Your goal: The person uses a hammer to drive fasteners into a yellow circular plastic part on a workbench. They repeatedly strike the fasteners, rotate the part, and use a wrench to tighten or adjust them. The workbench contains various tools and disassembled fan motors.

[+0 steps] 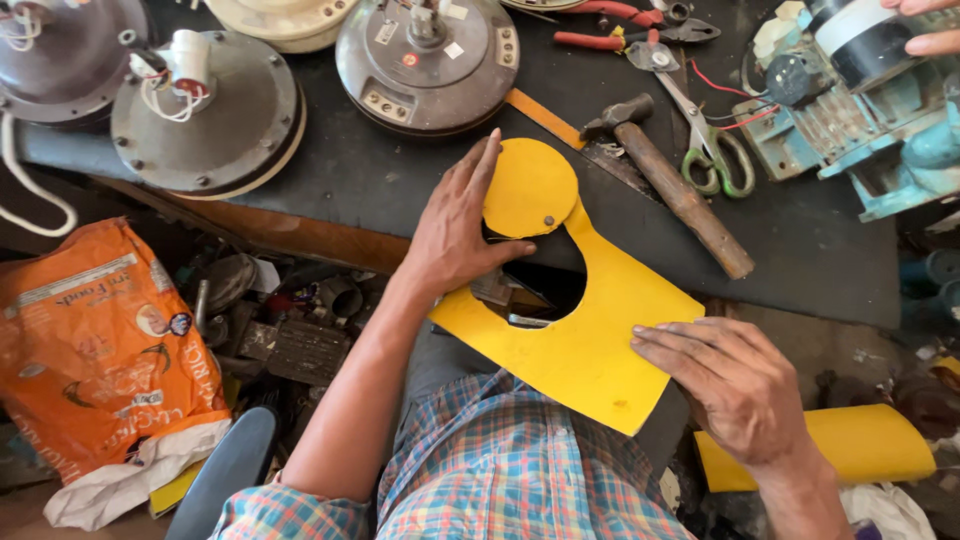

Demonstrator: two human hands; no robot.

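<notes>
A yellow sheet [590,350] with a round hole cut in it lies across my lap and the edge of the dark workbench [370,170]. A yellow disc [528,187], still joined at one spot, is folded up onto the bench. My left hand [455,230] presses flat on the disc's left side, thumb at the hole's rim. My right hand [735,385] rests palm down on the sheet's lower right corner, fingers spread.
A wooden-handled hammer [675,190], green-handled scissors [715,150] and red pliers [610,30] lie on the bench. Several round fan motor housings [210,115] sit at the back. Another person's fingers [925,30] touch a blue machine [870,120]. An orange bag [95,350] and a yellow roll [860,445] lie below.
</notes>
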